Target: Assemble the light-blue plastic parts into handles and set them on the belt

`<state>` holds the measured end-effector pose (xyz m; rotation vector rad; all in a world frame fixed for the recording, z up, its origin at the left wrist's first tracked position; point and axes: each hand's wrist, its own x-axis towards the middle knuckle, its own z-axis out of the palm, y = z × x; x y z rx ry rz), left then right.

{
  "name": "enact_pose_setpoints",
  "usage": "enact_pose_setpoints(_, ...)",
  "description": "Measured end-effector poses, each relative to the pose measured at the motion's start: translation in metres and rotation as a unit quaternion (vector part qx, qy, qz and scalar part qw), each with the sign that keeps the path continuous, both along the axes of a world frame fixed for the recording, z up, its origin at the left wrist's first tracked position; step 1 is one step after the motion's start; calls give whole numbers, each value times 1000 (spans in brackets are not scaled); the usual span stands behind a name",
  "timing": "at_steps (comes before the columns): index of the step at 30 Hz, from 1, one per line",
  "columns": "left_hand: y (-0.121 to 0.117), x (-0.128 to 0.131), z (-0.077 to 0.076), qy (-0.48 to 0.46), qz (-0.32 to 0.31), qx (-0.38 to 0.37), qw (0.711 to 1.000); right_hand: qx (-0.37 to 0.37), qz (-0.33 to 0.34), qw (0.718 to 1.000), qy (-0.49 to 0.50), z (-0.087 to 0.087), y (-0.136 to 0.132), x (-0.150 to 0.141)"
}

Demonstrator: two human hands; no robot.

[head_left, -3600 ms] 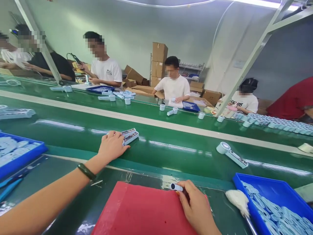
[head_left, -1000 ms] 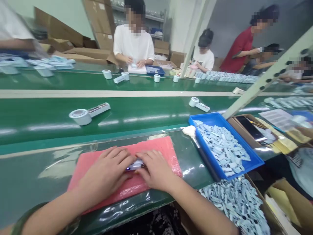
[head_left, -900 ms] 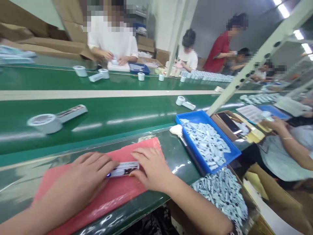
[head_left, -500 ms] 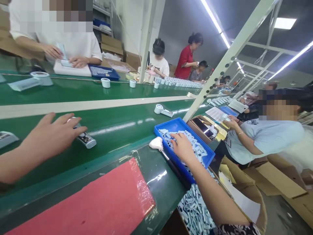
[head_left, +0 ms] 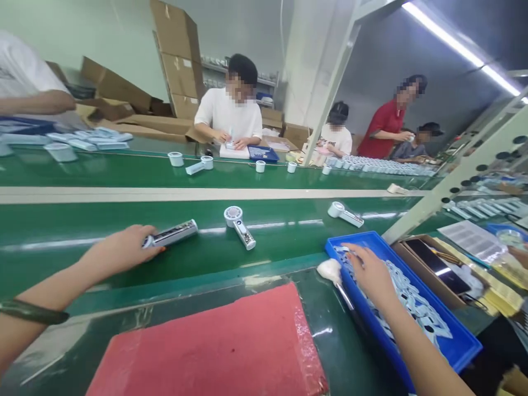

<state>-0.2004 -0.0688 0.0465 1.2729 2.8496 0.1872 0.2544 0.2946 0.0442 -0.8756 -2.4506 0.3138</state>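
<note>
My left hand (head_left: 124,250) reaches onto the green conveyor belt (head_left: 264,242) and grips the head end of a light-blue handheld fan body (head_left: 173,234) lying flat there. Just to its right a second fan (head_left: 239,224) with a round head lies on the belt. My right hand (head_left: 369,272) is down in a blue tray (head_left: 462,349) of small pale-blue parts (head_left: 416,305), fingers curled among them; what they hold is hidden. A red mat (head_left: 214,346) lies on the bench in front of me with nothing on it.
A white-tipped brush (head_left: 332,272) lies beside the tray. Another fan (head_left: 345,213) sits farther right on the belt. Across it, several workers sit with trays, fan parts and cardboard boxes. A slanted metal post (head_left: 449,181) rises at right beside an open carton (head_left: 437,264).
The fan body left the red mat; my left hand carried it out onto the belt. My right hand moved from the mat into the blue tray. The view swung back left.
</note>
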Motion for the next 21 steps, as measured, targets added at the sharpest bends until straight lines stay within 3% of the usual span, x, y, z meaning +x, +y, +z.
enact_pose_setpoints(3,0,43,1,31,-62,48,996,-35,77,996,16,4,-44,-16)
enact_pose_setpoints(8,5,152,11,1,-278,87,957,-194,191,962,28,20,-123,-41)
enact_pose_setpoints(12,12,214,5,-25,-322,40,946,-271,207,940,6,29,-168,-47)
enact_pose_setpoints(16,14,231,-7,-19,-313,40,949,-275,214,936,-57,21,-195,-52)
enact_pose_setpoints(21,10,226,-15,-128,-343,155,918,-245,208,943,-84,12,-214,-56)
